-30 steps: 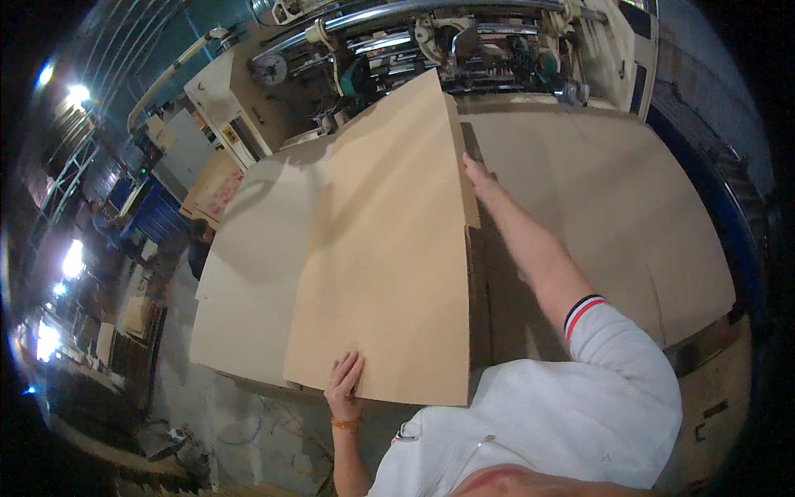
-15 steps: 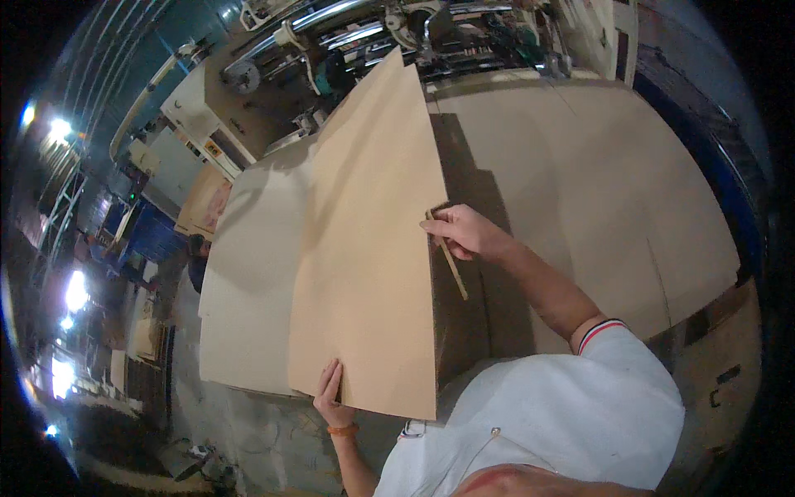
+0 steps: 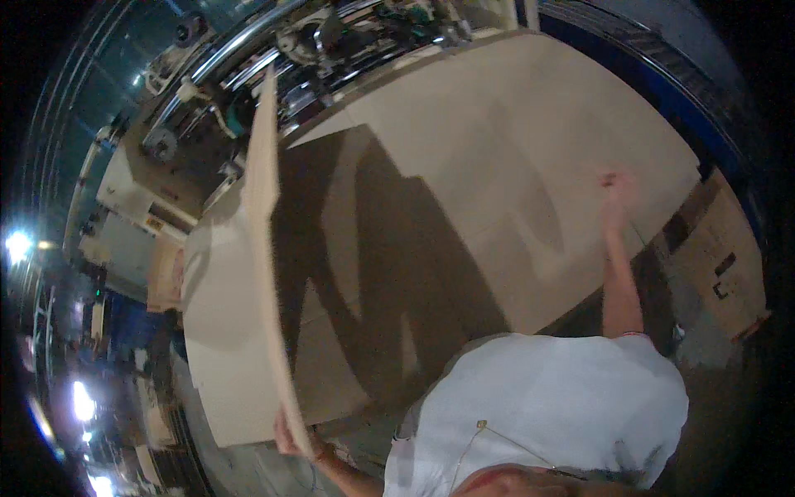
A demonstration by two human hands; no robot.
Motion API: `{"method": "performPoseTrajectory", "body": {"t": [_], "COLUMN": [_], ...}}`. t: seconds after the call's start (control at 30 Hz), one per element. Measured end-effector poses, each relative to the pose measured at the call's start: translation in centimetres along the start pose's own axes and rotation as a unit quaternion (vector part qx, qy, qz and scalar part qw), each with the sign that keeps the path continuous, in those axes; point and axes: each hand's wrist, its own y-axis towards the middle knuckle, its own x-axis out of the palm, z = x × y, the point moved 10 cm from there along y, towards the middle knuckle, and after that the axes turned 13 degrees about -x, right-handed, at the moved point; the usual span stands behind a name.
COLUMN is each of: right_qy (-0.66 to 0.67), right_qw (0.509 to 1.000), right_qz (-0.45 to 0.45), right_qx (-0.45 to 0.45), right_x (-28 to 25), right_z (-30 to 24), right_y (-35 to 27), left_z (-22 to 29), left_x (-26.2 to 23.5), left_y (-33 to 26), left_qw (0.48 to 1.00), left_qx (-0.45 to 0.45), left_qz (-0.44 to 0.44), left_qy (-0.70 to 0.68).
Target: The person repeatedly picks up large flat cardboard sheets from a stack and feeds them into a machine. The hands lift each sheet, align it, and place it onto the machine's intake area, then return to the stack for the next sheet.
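A large brown cardboard sheet [image 3: 263,248] stands tilted up on edge, so that it looks narrow from here. My left hand [image 3: 287,435] grips its near lower end, with part of the hand hidden by the board. Under it lies a wide stack of cardboard sheets [image 3: 464,141], and a broad dark shadow falls across its top. Out over the right part of this stack, well apart from the upright sheet, is my right hand [image 3: 619,195]. Motion smears its fingers, and I cannot make out a strip in it.
Behind the stack stands a machine with metal rollers [image 3: 248,54]. A blue rail [image 3: 662,91] runs along the far right. At the right a brown carton [image 3: 720,265] stands beside the stack. A pale machine cabinet [image 3: 137,186] is at the left.
My right hand has left the sheet's edge, where it held a thin strip, and moved far right. The sheet has swung left from facing me to nearly edge-on, my left hand still on it.
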Motion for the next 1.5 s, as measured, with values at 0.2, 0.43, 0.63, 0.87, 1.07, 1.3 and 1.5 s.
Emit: {"method": "performPoseTrajectory", "body": {"t": [0.2,0.43,0.63,0.87,1.07,1.3,1.5], "right_qy": [-0.514,-0.034,-0.561,0.17,0.11,0.078,0.121], "right_qw": [0.754,0.913,0.761,0.861,0.87,0.897,0.916], "right_qz": [0.257,0.098,-0.292,0.016,-0.006,0.06,0.043], "right_qx": [0.319,0.395,0.143,0.478,0.481,0.431,0.379], "right_x": [-26.1,-24.4,-21.5,-20.9,-21.3,-22.2,-22.2], "right_z": [16.1,36.3,31.5,35.7,36.2,20.5,13.6], "right_y": [-8.9,-10.2,-6.3,1.8,1.9,1.0,-4.8], "left_z": [-1.8,-4.9,-3.5,-16.6,-18.6,-2.5,-8.9], "left_x": [-9.3,-10.8,-16.9,-18.2,-15.4,-8.0,-6.5], "left_y": [9.7,18.4,19.2,21.0,17.1,12.8,13.2], "left_qw": [0.902,0.937,0.92,0.95,0.965,0.971,0.981], "left_qx": [0.064,-0.135,-0.112,-0.221,-0.239,-0.19,-0.173], "left_qz": [0.192,0.256,0.313,0.062,0.056,0.126,0.079], "left_qy": [0.381,0.196,0.208,0.21,-0.089,-0.067,0.041]}}
